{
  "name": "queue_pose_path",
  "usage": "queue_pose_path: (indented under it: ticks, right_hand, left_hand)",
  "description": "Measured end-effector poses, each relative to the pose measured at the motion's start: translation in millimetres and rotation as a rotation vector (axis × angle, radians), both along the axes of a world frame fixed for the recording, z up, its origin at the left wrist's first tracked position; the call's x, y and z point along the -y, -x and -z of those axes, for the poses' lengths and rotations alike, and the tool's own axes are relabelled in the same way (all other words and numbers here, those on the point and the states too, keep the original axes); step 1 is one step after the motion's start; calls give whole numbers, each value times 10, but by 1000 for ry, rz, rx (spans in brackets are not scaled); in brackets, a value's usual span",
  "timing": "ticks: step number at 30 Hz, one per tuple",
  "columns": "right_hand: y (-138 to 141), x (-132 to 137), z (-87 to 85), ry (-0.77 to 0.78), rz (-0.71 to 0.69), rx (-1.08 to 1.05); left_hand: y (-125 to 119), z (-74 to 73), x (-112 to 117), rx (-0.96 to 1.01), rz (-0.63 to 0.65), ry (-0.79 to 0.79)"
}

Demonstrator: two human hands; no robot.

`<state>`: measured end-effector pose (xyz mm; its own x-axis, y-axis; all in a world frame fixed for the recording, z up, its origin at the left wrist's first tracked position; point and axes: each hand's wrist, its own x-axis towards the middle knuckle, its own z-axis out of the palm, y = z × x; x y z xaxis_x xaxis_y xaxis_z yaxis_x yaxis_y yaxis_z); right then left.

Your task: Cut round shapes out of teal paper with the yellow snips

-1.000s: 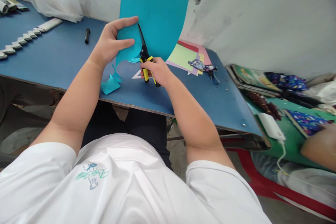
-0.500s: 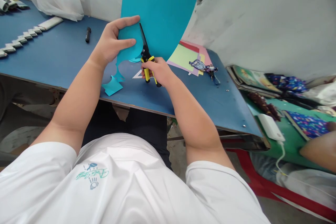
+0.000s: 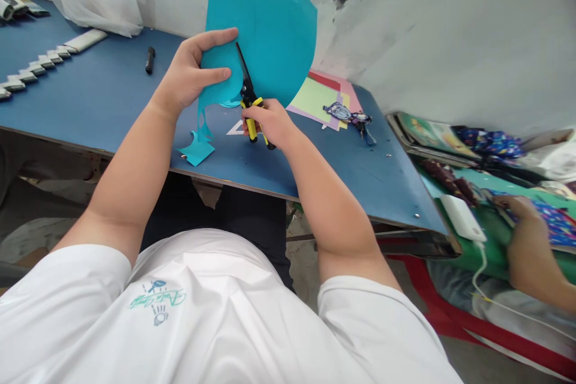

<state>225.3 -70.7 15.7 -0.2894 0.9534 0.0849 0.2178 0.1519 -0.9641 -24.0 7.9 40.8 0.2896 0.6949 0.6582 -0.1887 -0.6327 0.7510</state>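
Teal paper is what both hands work on, held up above the near edge of the blue surface (image 3: pixel 90 108). Nearest to the person, a cut scrap (image 3: pixel 197 149) hangs from the sheet by a thin strip and its lower end rests at the surface edge; I think it could tear off or slide to the floor if the sheet is turned quickly. The right hand (image 3: pixel 270 123) is closed around the yellow handles of the scissors (image 3: pixel 246 91), and the dark blades stand up inside the cut. The left hand (image 3: pixel 191 72) is clamped on the rounded part of the teal sheet (image 3: pixel 265 18), with thumb in front and fingers behind, just beside the blades. This is the main risk in my judgement: the thumb is very near the blade line, so a fast snip could nick it. The big free part of the sheet stands tall and bends, so it may flop and pull the cut off its curve. Farther on lie coloured papers (image 3: pixel 315 98), a key bunch (image 3: pixel 348 113) and a black marker (image 3: pixel 149 60). Well to the right, another person's hand (image 3: pixel 526 234) rests on a green table.
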Motion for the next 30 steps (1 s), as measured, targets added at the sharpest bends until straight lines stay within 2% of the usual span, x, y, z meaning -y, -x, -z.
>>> queue_pose_path:
  ticks: [5, 14, 30]
  right_hand:
    - [-4, 18, -23, 8, 3, 22]
    - [6, 18, -7, -29, 35, 44]
    - [-11, 40, -37, -60, 58, 85]
  left_hand:
    - [5, 10, -91, -41, -13, -14]
    - [-4, -9, 47, 11, 1, 15]
    - [-12, -17, -34, 2, -3, 76]
